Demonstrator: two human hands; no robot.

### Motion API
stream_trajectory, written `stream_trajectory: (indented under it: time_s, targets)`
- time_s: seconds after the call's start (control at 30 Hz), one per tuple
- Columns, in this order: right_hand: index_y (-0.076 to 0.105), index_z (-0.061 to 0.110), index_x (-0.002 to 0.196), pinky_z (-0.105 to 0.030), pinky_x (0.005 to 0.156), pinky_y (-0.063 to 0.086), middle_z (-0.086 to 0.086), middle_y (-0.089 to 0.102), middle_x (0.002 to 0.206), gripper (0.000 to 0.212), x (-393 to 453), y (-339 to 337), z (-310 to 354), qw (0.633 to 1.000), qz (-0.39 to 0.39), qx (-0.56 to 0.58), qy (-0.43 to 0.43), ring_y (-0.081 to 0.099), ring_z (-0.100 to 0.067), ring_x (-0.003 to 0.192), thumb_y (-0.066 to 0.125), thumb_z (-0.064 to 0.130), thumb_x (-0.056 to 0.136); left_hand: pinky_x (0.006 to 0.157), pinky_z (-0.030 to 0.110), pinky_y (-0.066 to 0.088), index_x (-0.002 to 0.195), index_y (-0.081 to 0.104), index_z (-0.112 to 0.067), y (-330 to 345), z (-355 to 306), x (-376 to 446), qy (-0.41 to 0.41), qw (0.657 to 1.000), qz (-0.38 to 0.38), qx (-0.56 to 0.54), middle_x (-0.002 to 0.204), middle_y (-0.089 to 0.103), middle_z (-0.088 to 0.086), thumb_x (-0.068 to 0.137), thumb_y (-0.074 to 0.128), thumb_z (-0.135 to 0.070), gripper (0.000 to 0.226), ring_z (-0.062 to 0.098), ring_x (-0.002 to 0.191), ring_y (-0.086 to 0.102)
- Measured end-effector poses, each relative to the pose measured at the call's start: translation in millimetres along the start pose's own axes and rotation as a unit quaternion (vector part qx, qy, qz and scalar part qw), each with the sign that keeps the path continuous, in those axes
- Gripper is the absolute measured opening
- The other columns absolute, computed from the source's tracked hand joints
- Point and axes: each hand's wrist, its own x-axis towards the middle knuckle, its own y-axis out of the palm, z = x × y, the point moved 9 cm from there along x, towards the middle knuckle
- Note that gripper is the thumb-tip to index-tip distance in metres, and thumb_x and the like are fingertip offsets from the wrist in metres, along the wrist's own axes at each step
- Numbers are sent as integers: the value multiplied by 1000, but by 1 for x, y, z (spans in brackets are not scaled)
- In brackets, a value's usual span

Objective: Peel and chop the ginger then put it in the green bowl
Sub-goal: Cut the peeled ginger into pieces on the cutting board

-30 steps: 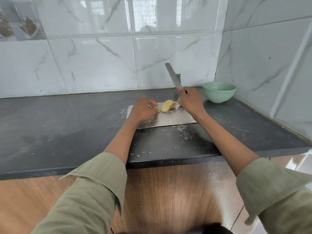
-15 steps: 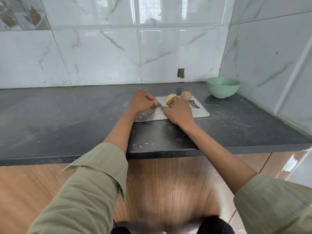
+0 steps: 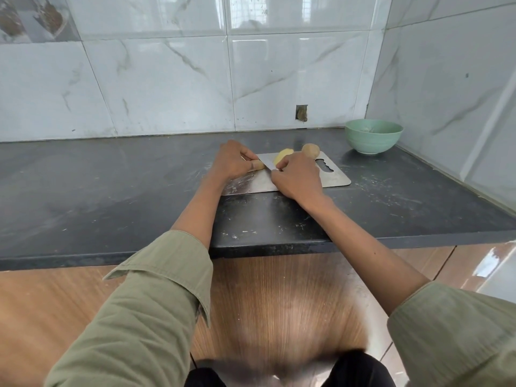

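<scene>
On the rectangular steel cutting board (image 3: 332,178), which lies flat on the dark stone countertop (image 3: 111,185), the chopping step is in hand. The left hand (image 3: 233,163) pinches a small tan, unpeeled end of ginger (image 3: 258,165) against the board. The right hand (image 3: 297,177) is curled round the handle of a steel-bladed knife (image 3: 266,163); the handle itself is hidden under the fingers. The blade edge sits on the board just beside the held ginger piece, between the two hands, which are close together but do not appear to touch.

Two further pieces lie at the board's far edge: a pale yellow peeled slice of ginger (image 3: 282,156) and a round tan ginger knob (image 3: 310,150) with skin on. The task therefore appears partly done: peeling and chopping are both incomplete, and whether the round green bowl (image 3: 372,136) holds any ginger cannot be told.

The next move likely calls for a short downward cut, with the left fingertips held clear of the blade.

Edges and room:
- The board's near edge lies well back from the countertop's front edge.
- The bowl stands in the right rear corner, apart from the board, close to the white marble-pattern tiled wall (image 3: 167,79).
- Open counter lies to the left of the board.
- Transfer to the bowl calls for a reach to the right and rear.
</scene>
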Motion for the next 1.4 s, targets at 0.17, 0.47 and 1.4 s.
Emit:
stream_trajectory:
  time_s: [0.17,0.47,1.4]
  targets:
    - [72,9,86,-29,61,37,-8,65,83,17,1,3,3,1000,3,-22,-12,60,-33,82,59,16,76,69,20,48,89,84,-18,-2,1,-2,-3,1000,-7,-3,85,78,1,76,91,-32,21,11,78,70]
    - [69,7,105,-34,71,44,-12,67,98,24,-4,4,9,999,-3,-45,-26,59,-36,93,60,18,85,72,17,54,94,83,-15,0,7,-2,15,1000,-14,-21,87,79,0,76,91,-31,25,10,81,73]
    - [28,13,53,-28,46,12,-4,27,55,22,-2,9,34,995,35,-70,-62,28,-22,52,51,13,53,71,24,51,92,84,-14,-1,12,7,50,997,-51,-10,81,69,-3,78,90,-22,17,19,82,70]
